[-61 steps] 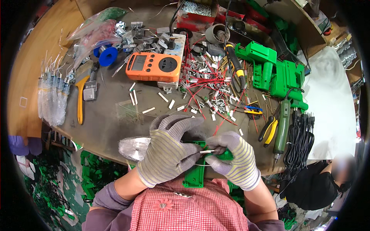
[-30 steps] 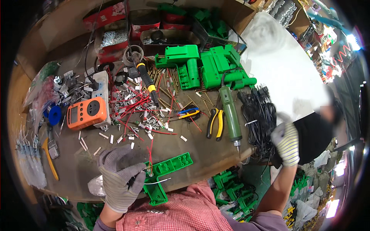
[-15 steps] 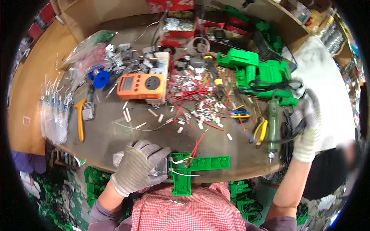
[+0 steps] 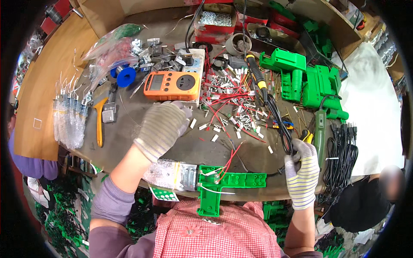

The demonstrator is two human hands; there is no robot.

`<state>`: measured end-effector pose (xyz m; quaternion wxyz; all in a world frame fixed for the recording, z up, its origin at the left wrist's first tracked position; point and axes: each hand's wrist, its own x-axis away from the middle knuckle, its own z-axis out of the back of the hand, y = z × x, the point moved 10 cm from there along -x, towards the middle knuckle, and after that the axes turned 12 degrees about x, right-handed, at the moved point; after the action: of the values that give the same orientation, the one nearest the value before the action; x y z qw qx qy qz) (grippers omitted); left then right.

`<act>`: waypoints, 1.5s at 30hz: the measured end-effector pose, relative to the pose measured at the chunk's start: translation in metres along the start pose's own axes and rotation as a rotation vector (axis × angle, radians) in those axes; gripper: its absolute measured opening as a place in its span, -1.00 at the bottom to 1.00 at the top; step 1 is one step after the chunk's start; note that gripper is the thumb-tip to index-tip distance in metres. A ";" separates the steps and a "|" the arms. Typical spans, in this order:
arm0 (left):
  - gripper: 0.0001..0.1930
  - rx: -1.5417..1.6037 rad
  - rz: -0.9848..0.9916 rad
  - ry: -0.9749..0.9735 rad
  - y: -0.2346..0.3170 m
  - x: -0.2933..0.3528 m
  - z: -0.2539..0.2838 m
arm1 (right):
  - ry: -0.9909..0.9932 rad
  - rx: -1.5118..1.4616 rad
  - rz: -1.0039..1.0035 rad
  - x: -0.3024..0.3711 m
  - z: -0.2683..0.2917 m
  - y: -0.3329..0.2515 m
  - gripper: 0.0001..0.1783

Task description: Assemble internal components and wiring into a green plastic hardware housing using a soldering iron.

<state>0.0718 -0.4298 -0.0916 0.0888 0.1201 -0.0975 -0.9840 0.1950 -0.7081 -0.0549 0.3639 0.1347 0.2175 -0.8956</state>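
Observation:
My left hand (image 4: 163,127), in a striped glove, is over the table just below the orange multimeter (image 4: 172,86). Its fingers are curled together, and whatever they hold is hidden. My right hand (image 4: 303,174), gloved too, is closed on a black power cord (image 4: 282,127) whose loops stretch up toward the soldering iron (image 4: 257,75). Between my forearms a T-shaped green plastic housing half (image 4: 241,180) lies at the table's front edge, with red and white wires in it. A clear-wrapped heating element (image 4: 172,175) adjoins its left end.
Small white sleeves and red wires (image 4: 232,101) are scattered mid-table. A green electric screwdriver (image 4: 320,137) and bundled black cords (image 4: 342,155) lie right. Green housings (image 4: 297,77) are stacked behind. A yellow-handled brush (image 4: 100,122) lies left. Another person (image 4: 361,202) is at right.
My left hand has left the wrapped element and reached up beneath the multimeter. My right hand has come down and inward from the right, bringing the black cord. The view has shifted slightly.

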 end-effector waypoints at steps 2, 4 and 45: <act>-0.90 -0.149 -0.042 -0.112 0.004 -0.012 -0.018 | -0.066 -0.147 0.052 -0.006 -0.001 -0.020 -0.62; -0.90 -0.252 -0.078 -0.126 0.008 -0.014 -0.019 | -0.150 -0.143 0.103 -0.006 -0.017 -0.039 -0.70; -0.86 1.309 0.041 0.217 0.084 0.035 0.043 | -0.185 -0.430 0.255 -0.006 -0.004 -0.111 -0.84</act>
<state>0.0398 -0.5106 -0.0402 0.0255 0.2458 -0.6679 -0.7021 0.1211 -0.6317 -0.0239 0.5124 -0.0020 0.3497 -0.7844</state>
